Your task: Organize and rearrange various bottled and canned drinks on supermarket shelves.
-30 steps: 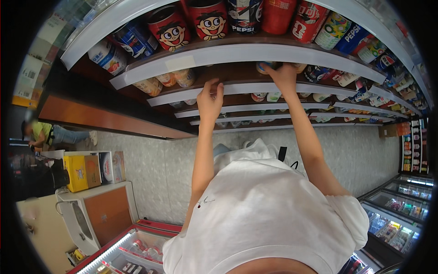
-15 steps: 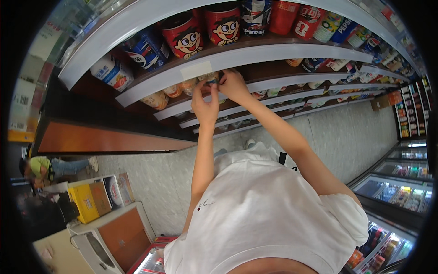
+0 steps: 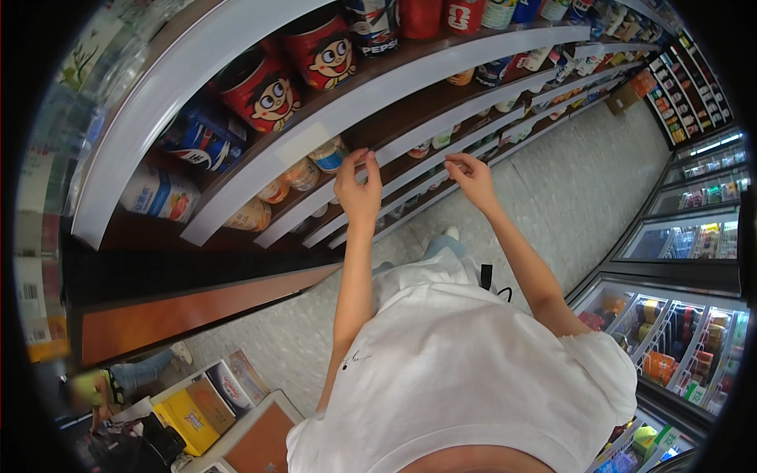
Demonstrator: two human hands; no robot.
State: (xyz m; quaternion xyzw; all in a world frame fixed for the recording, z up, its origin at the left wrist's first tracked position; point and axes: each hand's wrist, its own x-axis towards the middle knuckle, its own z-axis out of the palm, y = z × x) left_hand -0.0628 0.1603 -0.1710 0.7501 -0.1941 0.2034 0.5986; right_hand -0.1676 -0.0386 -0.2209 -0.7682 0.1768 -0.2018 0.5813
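My left hand (image 3: 359, 189) is raised at the edge of a store shelf, thumb and forefinger apart with nothing between them. Just left of its fingertips stands a short round can with a blue and gold label (image 3: 328, 154). It ends a row of similar containers with orange and cream labels, among them an orange-labelled can (image 3: 300, 175) and a cream container (image 3: 251, 214). Off to the right, my right hand (image 3: 473, 180) hangs in the air in front of the shelves, its fingers loosely bent and holding nothing visible.
On the shelf above stand red tubs with a cartoon face (image 3: 327, 59) and blue tubs (image 3: 206, 140). Glass-doored coolers (image 3: 670, 331) line the right side. At lower left, a person in a yellow-green top (image 3: 91, 390) is near a yellow box (image 3: 189, 418).
Both hands were together at the can; now they are apart, the right one drawn back from the shelf. The can shows beside the left hand. The whole view has turned.
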